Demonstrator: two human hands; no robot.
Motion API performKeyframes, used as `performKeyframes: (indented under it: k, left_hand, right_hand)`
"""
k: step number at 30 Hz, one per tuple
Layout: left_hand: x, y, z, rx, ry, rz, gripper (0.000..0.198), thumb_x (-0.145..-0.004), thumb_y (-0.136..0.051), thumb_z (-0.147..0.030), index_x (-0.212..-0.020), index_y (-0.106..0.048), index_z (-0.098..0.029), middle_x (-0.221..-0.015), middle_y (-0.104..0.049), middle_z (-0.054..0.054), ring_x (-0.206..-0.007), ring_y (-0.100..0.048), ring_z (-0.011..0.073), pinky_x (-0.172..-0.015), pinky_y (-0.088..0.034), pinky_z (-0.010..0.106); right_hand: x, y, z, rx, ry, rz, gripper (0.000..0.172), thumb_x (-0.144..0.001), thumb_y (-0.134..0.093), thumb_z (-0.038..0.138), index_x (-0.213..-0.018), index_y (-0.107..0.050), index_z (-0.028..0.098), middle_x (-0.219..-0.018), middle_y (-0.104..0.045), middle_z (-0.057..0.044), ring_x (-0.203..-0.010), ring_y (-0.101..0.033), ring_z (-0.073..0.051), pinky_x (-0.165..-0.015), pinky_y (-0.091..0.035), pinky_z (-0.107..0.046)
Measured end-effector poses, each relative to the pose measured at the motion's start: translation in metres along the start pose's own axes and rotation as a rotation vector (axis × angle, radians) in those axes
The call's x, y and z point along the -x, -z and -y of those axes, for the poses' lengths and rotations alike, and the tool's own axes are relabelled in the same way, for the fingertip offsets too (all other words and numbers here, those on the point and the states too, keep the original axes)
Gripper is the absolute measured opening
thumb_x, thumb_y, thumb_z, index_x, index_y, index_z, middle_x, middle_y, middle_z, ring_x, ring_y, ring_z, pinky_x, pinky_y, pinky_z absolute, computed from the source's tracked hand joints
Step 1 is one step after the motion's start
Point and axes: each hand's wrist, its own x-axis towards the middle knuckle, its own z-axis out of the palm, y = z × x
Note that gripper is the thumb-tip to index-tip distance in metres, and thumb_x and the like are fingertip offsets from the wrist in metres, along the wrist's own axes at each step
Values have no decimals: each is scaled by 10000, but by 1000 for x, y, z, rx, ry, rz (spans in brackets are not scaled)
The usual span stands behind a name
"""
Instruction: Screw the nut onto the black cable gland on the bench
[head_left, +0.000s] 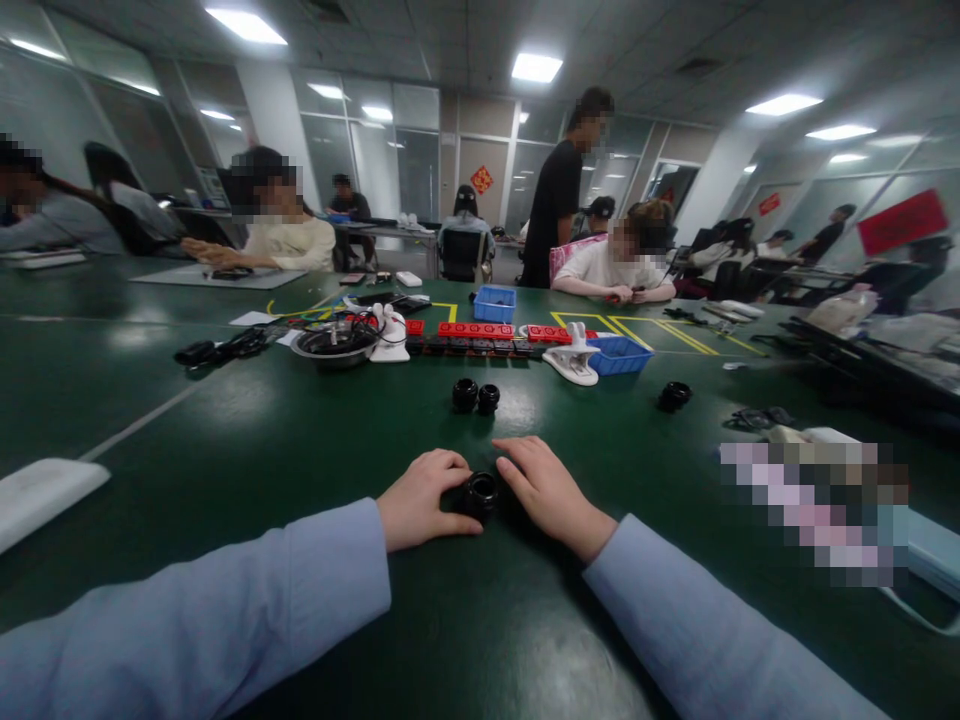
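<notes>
My left hand [429, 505] is curled round a black, hollow, ring-shaped fitting [481, 493], its thumb at the near side and its fingers at the far side. The fitting stands on the green table with its round opening facing up. Just to the right, my right hand [546, 492] is held with fingers stretched out and apart, close to the fitting but holding nothing. Farther out, two similar black fittings stand side by side, a larger one [465, 395] and a smaller one [488, 400]. Another black fitting [675, 396] lies off to the right.
Across the green table [337, 440] are a red-and-black row of blocks [475, 331], blue bins [621, 355], a white clip stand [574, 356] and a metal bowl [334, 345] of cables. A white object [45, 495] is at left. Several people sit or stand beyond.
</notes>
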Motion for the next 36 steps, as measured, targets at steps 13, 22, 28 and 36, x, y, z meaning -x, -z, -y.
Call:
performKeyframes:
  k: [13,22,28,36]
  left_hand:
    - [1,-2,2,16,-12,-23,450,-645,-772,-424,-978,-611,-168,-1052,-541,63,-1021,-479,243,-932,-382,414]
    - [0,-3,0,18,-13,-27,409,-665,-765,-368,-996,-609,-185,-1025,-544,46,-995,-486,226,-918,-388,401]
    - [0,-3,1,22,-4,-8,382,-677,-755,-371,-974,-616,-175,-1036,-538,56,-1008,-484,230,-928,-386,409]
    - [1,-5,3,37,6,-21,413,-667,-759,-387,-996,-610,-187,-1037,-539,52,-1004,-486,230,-931,-386,412]
  right_hand:
    - [9,17,32,-34,350,-167,305,-932,-388,269,-1152,-524,107,-1060,-585,-112,-981,-494,-224,-868,-423,-398]
    - [8,10,38,15,290,-8,188,-851,-523,185,-1018,-585,127,-978,-566,-92,-886,-476,-206,-786,-445,-353]
    - [9,15,40,7,272,43,231,-848,-530,197,-1063,-585,132,-999,-545,-92,-911,-462,-206,-812,-436,-361]
    - [9,16,36,10,276,76,259,-858,-532,206,-1105,-573,141,-1029,-557,-82,-946,-465,-204,-848,-427,-361]
